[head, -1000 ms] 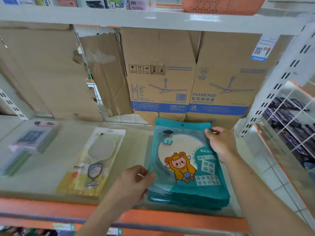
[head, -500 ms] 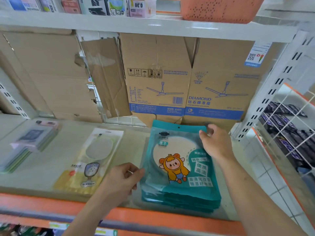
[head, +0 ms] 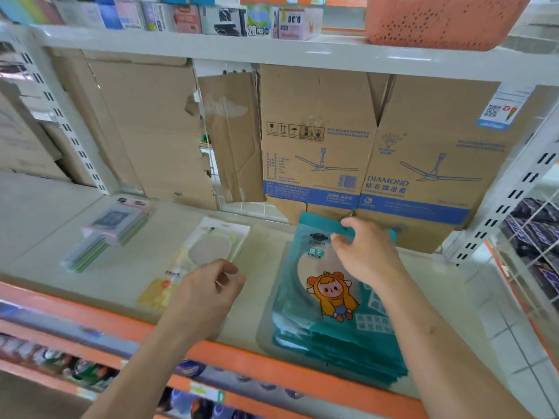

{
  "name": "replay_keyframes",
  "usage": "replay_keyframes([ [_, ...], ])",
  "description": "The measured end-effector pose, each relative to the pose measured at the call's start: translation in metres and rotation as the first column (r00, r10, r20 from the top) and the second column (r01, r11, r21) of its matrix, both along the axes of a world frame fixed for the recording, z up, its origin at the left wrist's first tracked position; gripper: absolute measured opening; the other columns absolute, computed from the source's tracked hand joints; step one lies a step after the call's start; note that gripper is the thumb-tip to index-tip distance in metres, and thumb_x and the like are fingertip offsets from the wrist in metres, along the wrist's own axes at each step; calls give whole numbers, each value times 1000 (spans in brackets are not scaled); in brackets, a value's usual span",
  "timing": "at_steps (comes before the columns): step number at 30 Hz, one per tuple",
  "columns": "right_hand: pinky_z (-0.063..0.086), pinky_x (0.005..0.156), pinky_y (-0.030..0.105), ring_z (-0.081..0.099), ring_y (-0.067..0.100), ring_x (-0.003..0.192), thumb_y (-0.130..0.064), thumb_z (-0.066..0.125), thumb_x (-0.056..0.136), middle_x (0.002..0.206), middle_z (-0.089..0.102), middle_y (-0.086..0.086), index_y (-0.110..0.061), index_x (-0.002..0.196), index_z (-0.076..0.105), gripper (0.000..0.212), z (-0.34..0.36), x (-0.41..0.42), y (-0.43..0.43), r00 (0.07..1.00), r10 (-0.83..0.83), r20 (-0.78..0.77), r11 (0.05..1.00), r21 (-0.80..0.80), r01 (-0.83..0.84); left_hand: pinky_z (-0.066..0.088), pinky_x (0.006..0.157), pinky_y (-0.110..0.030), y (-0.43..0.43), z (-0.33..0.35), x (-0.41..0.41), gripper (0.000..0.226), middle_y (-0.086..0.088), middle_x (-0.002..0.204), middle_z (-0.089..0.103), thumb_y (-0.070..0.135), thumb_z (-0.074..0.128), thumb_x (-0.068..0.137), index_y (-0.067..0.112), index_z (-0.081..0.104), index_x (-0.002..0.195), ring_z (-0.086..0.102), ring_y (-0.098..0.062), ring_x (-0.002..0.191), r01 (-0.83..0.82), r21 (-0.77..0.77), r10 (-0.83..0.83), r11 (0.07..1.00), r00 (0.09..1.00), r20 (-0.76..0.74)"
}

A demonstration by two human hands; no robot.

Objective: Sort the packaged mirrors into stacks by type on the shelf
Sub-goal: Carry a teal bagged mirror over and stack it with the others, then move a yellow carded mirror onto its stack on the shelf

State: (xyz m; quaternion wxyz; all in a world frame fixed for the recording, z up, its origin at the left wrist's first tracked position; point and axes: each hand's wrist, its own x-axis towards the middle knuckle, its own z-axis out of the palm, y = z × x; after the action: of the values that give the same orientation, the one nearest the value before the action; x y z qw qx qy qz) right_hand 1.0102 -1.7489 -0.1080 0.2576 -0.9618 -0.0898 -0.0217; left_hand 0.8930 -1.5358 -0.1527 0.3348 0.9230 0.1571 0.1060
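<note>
A stack of teal packaged mirrors (head: 329, 300) with a cartoon figure lies on the right of the shelf (head: 263, 252). My right hand (head: 367, 257) rests on the top package, and its fingers and thumb pinch the teal header at the far edge. My left hand (head: 208, 293) hovers loosely curled to the left of the stack, holding nothing. Just beyond it lies a yellow-and-white package with a handled mirror (head: 211, 247). A stack of pink and green packages (head: 112, 231) sits at the far left.
Cardboard fan boxes (head: 320, 140) and torn cardboard (head: 145, 125) line the back of the shelf. The orange front rail (head: 272, 362) runs below my arms. A wire rack with dark goods (head: 532, 237) stands at the right. An orange basket (head: 438, 19) sits on the shelf above.
My left hand has let go of the teal stack's left edge and drawn away to the left. My right hand has shifted from the top right corner to the middle of the header.
</note>
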Motion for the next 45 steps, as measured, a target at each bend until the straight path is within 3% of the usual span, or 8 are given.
replay_keyframes([
  [6, 40, 98, 33, 49, 21, 122, -36, 52, 93, 135, 53, 1, -19, 137, 46, 47, 9, -9, 27, 996, 90, -20, 996, -16, -90, 35, 88, -28, 19, 3, -7, 37, -3, 116, 59, 37, 56, 90, 17, 58, 121, 54, -20, 108, -66, 101, 67, 993, 998, -2],
  [12, 35, 104, 34, 43, 23, 129, -39, 50, 94, 141, 49, 2, -20, 138, 45, 49, 12, -22, 65, 987, 151, -46, 988, -29, -153, 38, 99, -38, 58, 5, -23, 64, -3, 127, 57, 58, 40, 78, 19, 56, 126, 51, -24, 117, -77, 130, 79, 989, 997, -16],
  [18, 34, 103, 32, 40, 21, 133, -44, 47, 94, 145, 44, 1, -21, 141, 43, 52, 14, -36, 115, 980, 177, -93, 984, -6, -179, 38, 102, -40, 107, 4, -45, 45, -1, 134, 54, 41, 53, 91, 20, 52, 131, 49, -25, 122, -95, 128, 100, 987, 994, -32],
  [25, 31, 106, 32, 35, 20, 137, -44, 44, 96, 149, 39, 0, -19, 143, 39, 54, 14, -55, 178, 973, 205, -106, 976, -52, -212, 39, 100, -41, 174, 4, -65, 54, -6, 131, 58, 47, 47, 86, 15, 55, 128, 52, -27, 120, -115, 155, 124, 981, 991, -48],
  [29, 33, 104, 32, 36, 20, 136, -44, 43, 96, 148, 40, 0, -18, 142, 39, 53, 10, -66, 218, 969, 224, -104, 970, -70, -232, 37, 101, -41, 212, 0, -84, 44, -10, 129, 58, 33, 59, 89, 10, 56, 127, 52, -29, 120, -148, 148, 155, 978, 987, -38],
  [33, 36, 101, 32, 43, 20, 131, -47, 45, 94, 143, 47, 0, -21, 143, 40, 56, 2, -78, 263, 958, 258, -129, 964, -32, -264, 39, 101, -42, 249, -4, -106, 53, -10, 125, 61, 44, 52, 84, 10, 59, 123, 53, -30, 119, -177, 155, 182, 972, 983, -19],
  [38, 37, 104, 35, 42, 21, 131, -45, 45, 95, 145, 44, 2, -20, 143, 38, 55, -3, -94, 320, 931, 337, -138, 937, -41, -346, 35, 104, -38, 285, 0, -126, 43, -7, 131, 57, 31, 61, 89, 13, 57, 127, 50, -27, 124, -259, 175, 263, 950, 965, -3],
  [45, 47, 86, 35, 57, 30, 112, -40, 49, 92, 116, 65, 7, -17, 114, 62, 34, -5, -100, 384, 892, 442, -99, 894, -38, -447, 37, 104, -39, 330, 16, -135, 55, -2, 134, 55, 50, 46, 87, 18, 54, 130, 49, -24, 123, -260, 242, 274, 935, 961, -27],
])
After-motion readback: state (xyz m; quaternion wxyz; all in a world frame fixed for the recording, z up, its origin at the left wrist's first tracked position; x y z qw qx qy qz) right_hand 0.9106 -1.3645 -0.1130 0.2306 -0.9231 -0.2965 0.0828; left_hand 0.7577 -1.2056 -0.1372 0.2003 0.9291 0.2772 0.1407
